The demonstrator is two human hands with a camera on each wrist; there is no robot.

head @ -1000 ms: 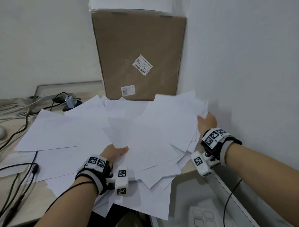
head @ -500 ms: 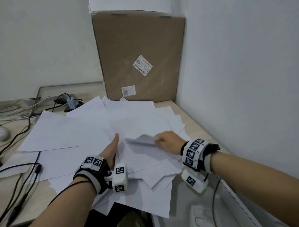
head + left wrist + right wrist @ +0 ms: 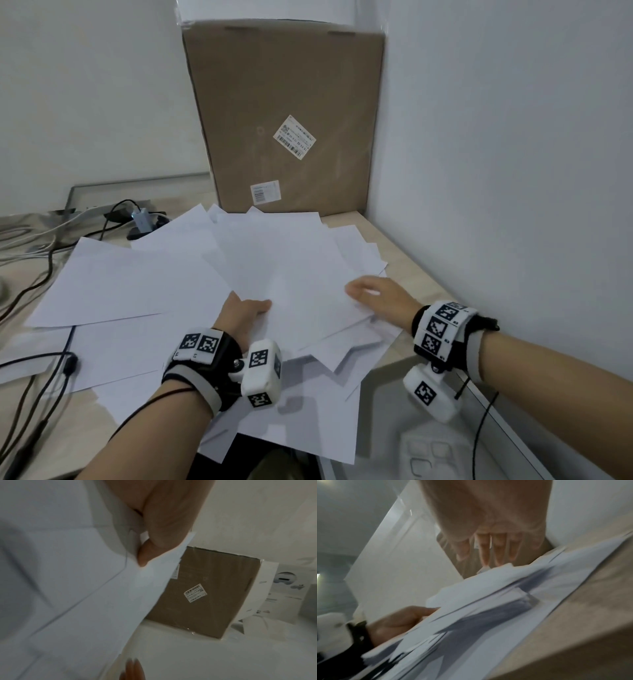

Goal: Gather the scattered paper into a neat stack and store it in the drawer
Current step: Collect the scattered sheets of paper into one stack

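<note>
Currently: paper [image 3: 274, 274] fanned loose across desk [image 3: 411, 246]. Left hand [image 3: 241, 317] pinches several sheets; right hand [image 3: 380, 298] flat, fingers straight, above the pile. Risk: overhanging front sheets sliding off if swept carelessly.

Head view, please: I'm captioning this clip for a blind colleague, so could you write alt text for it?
Two bare hands gather loose white paper scattered over a desk: the left hand grips some sheets by an edge, and the right hand lies open on top. A cardboard box stands behind; cables trail at left.
</note>
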